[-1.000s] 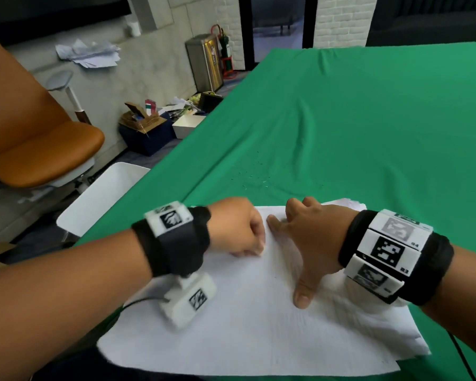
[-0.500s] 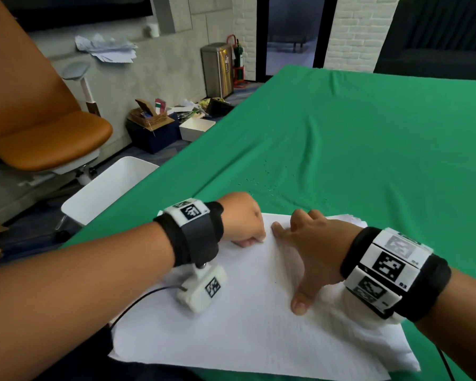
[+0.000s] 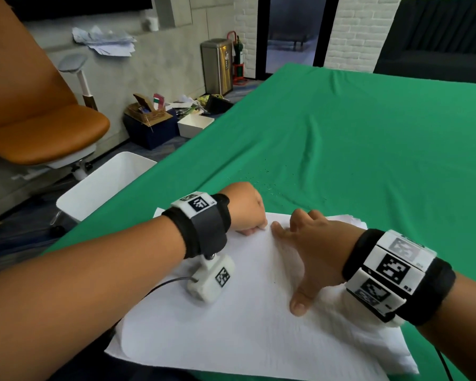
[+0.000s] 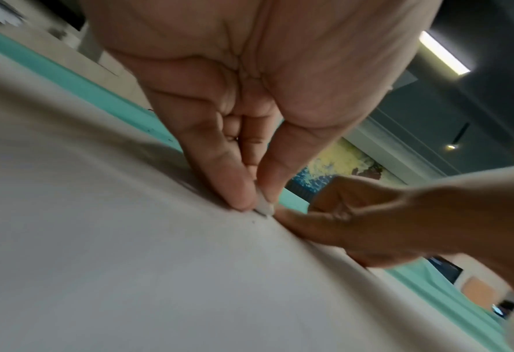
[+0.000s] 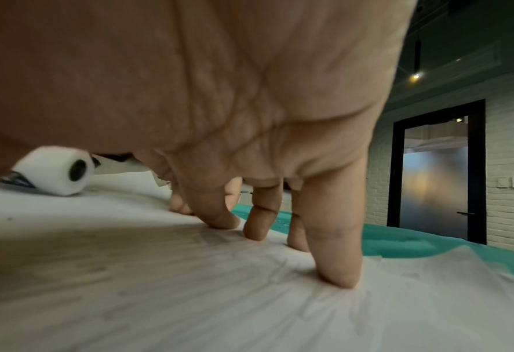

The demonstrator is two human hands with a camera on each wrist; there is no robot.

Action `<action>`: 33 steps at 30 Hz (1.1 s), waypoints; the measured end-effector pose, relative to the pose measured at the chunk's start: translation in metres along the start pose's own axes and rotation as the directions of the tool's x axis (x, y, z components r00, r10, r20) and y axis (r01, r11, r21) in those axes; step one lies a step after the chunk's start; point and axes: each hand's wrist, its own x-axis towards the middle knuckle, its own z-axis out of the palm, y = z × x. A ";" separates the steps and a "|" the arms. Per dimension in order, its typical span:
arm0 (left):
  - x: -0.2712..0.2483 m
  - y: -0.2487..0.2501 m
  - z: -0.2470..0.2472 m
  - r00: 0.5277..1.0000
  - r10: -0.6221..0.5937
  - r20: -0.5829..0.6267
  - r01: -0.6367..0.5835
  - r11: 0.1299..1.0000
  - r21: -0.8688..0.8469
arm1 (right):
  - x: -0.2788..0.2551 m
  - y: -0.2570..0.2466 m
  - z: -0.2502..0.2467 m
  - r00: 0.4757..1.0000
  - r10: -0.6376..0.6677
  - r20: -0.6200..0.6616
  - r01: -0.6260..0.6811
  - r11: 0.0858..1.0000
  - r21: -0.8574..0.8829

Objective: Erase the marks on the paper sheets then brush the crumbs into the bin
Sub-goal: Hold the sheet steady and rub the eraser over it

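Note:
A stack of white paper sheets (image 3: 253, 320) lies on the green table cloth (image 3: 368, 149) near the front edge. My left hand (image 3: 249, 213) pinches a small white eraser (image 4: 264, 209) between thumb and fingers and presses its tip on the top sheet (image 4: 129, 262) near the far edge. My right hand (image 3: 305, 243) lies spread on the sheet just to the right, its fingertips (image 5: 338, 278) pressing the paper (image 5: 189, 297) flat. Dark eraser crumbs (image 3: 261, 182) are scattered on the cloth beyond the sheets.
A white bin (image 3: 105, 185) stands on the floor by the table's left edge. An orange chair (image 3: 39, 127) is farther left. Boxes of clutter (image 3: 151, 116) and a steel bin (image 3: 217, 67) sit by the wall.
The head view has shifted, so hands and paper sit a little lower and more to the right in the frame. The left hand has moved slightly along the sheet's far edge with the eraser.

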 end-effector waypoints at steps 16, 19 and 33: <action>-0.004 0.000 0.004 0.996 0.054 0.068 -0.057 0.997 0.048 | -0.001 -0.003 -0.001 1.000 0.007 -0.010 -0.007 1.000 -0.004; -0.015 -0.004 0.008 0.986 0.039 0.160 -0.053 0.995 0.085 | 0.000 -0.003 -0.003 1.000 0.012 0.000 -0.012 1.000 0.001; -0.037 -0.001 0.006 0.991 0.051 0.124 -0.070 0.986 0.149 | 0.002 -0.004 -0.002 0.999 0.031 0.014 -0.031 1.000 -0.008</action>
